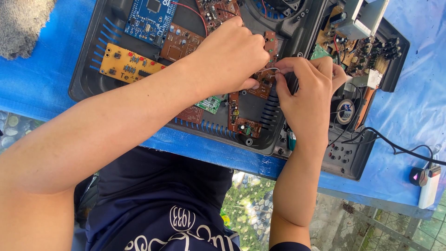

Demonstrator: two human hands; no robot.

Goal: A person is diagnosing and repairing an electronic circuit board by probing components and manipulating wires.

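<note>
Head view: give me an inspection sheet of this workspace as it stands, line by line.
Surface: blue-covered table, with a black plastic housing lying open on it.
Job's things: brown circuit board under both hands; a thin wire pinched between them.
Clutter: blue board, yellow board, small green board, more brown boards, a small round speaker.
Fingers: left hand curled over the board; right hand pinching the wire.
Cables: black cord runs to a white power strip with a red switch; red wire near the top boards.
Surroundings: grey cloth at top left; pebbled ground and wire mesh below the table edge.
</note>
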